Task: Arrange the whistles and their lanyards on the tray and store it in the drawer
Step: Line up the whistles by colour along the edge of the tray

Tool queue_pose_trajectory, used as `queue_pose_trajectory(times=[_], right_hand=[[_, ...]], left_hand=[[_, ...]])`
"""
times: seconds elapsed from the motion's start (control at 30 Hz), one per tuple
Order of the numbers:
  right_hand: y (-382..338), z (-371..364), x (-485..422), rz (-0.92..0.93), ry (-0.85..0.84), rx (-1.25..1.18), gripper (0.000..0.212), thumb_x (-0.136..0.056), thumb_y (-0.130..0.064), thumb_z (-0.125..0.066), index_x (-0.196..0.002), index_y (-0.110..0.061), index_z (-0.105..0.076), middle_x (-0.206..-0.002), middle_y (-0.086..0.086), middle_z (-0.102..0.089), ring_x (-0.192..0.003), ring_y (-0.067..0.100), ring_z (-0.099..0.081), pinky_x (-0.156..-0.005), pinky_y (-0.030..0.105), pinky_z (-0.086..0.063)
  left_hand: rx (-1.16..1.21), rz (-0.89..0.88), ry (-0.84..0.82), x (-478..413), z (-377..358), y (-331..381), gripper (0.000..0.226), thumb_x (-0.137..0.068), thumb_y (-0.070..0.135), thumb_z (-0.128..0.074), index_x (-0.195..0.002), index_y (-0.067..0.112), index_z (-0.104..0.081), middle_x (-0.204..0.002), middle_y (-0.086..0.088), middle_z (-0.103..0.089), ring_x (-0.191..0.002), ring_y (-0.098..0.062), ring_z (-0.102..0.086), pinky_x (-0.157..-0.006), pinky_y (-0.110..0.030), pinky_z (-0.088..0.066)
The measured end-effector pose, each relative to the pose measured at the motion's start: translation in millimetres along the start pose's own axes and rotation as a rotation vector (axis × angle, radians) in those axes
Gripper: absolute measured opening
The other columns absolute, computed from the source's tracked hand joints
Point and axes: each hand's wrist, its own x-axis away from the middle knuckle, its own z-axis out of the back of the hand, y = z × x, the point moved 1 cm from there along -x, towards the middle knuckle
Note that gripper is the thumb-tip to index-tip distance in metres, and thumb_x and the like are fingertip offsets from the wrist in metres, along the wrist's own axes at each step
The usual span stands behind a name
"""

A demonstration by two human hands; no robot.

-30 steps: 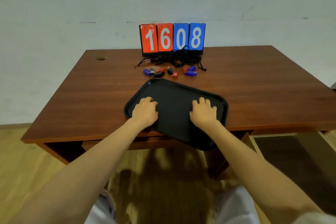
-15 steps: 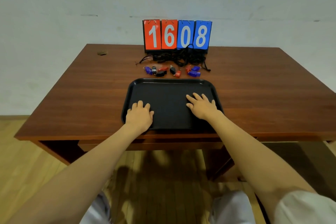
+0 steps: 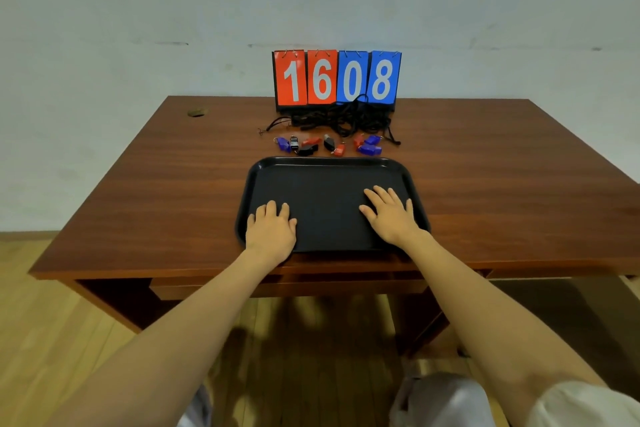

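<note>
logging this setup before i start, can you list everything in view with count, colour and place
desk: one, reddish-brown wood, against the wall, with a round hole at its far left
tray: one, black, empty, near middle of the desk
whistles: about nine, blue, red and black, in a row just beyond the tray
lanyards: tangled pile, black, count unclear, between the whistles and the scoreboard
scoreboard: one, two red cards and two blue, reading 1608, far edge of the desk
drawer: one, wood, under the desk's near edge
floor: light wood planks
left hand: flat on the tray's near left corner
right hand: flat on the tray's near right part
</note>
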Motion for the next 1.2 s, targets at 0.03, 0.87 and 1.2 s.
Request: queue_pose_trajectory(times=[0.03, 0.87, 1.2], right_hand=[[0.8, 0.0, -1.0, 0.002, 0.002, 0.005, 0.056, -0.1, -0.048, -0.024, -0.151, -0.028, -0.014, -0.161, -0.006, -0.005, -0.149, 0.021, 0.004, -0.117, 0.053, 0.004], [-109.3, 40.2, -157.2, 0.311, 0.125, 0.063, 0.048, -0.093, -0.017, -0.052, -0.139, -0.016, -0.04, -0.137, 0.01, -0.042, -0.131, 0.029, -0.036, -0.104, 0.043, -0.04], [-108.0, 28.9, -189.7, 0.333, 0.132, 0.152, 0.033, -0.093, -0.012, -0.051, -0.126, -0.016, -0.048, -0.124, 0.008, -0.048, -0.117, 0.027, -0.045, -0.087, 0.038, -0.043]], left_hand=[[0.0, 0.002, 0.001, 0.2, -0.1, 0.9, 0.051, -0.101, 0.037, -0.025, -0.146, 0.014, -0.027, -0.15, -0.013, -0.029, -0.138, -0.031, -0.028, -0.114, -0.044, -0.026], [0.064, -0.071, 0.001, -187.4, 54.2, -0.5, 0.055, -0.09, 0.017, -0.049, -0.143, 0.014, -0.033, -0.143, -0.014, -0.036, -0.136, -0.032, -0.027, -0.106, -0.043, -0.032], [0.064, -0.147, -0.079, -233.5, 34.1, -4.0, 0.037, -0.098, 0.017, -0.036, -0.135, 0.019, -0.043, -0.137, -0.013, -0.046, -0.137, -0.032, -0.027, -0.116, -0.054, -0.005]])
